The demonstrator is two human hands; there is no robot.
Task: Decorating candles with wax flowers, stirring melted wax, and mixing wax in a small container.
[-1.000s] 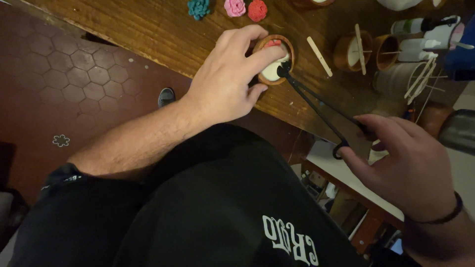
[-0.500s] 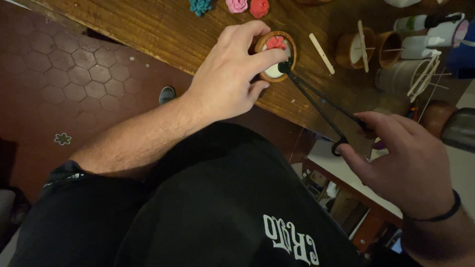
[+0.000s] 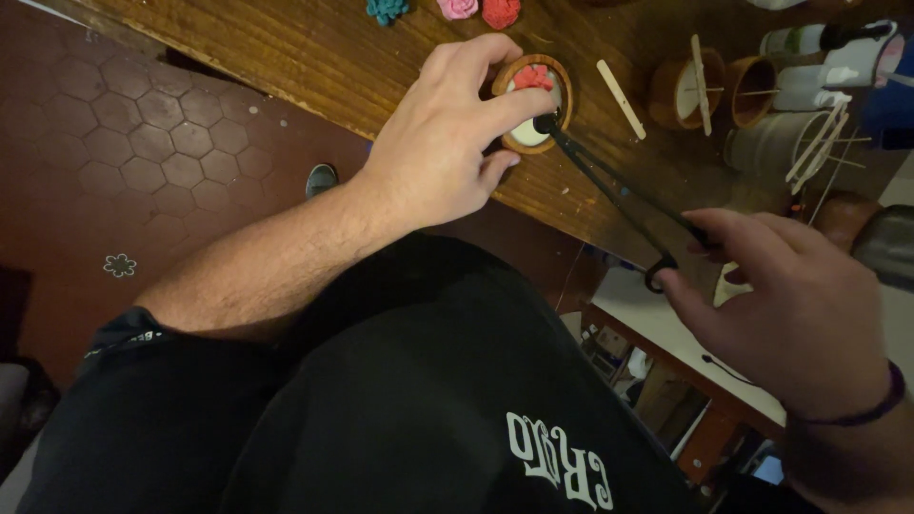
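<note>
At the far left lies a dark red floor (image 3: 143, 143) of six-sided tiles, and the toe of a shoe (image 3: 322, 177) shows just past the edge of the wooden table (image 3: 286, 52). The left hand (image 3: 443, 143) reaches from the lower left across that edge, its thumb and fingers curled around a small round wooden bowl (image 3: 562, 95) that stands on the table; the hand is closed on the bowl's near side. Inside the bowl sit a white filling (image 3: 529, 130) and a red flower-shaped piece (image 3: 534, 76) toward the far rim. Above it, at the top edge of the view, lie three small flower shapes: a teal one (image 3: 386, 9), a pink one (image 3: 458, 8) and a red one (image 3: 501, 11). The tip of long black tongs (image 3: 609, 186) touches the bowl at its right rim, and the tool runs down and to the right into the right hand (image 3: 795, 300), which grips its looped end with fingers bent. A pale flat stick (image 3: 621, 86) lies on the table just right of the bowl. Further right stand more round cups (image 3: 681, 90) with sticks laid across their tops, some white containers (image 3: 857, 62) behind them.
</note>
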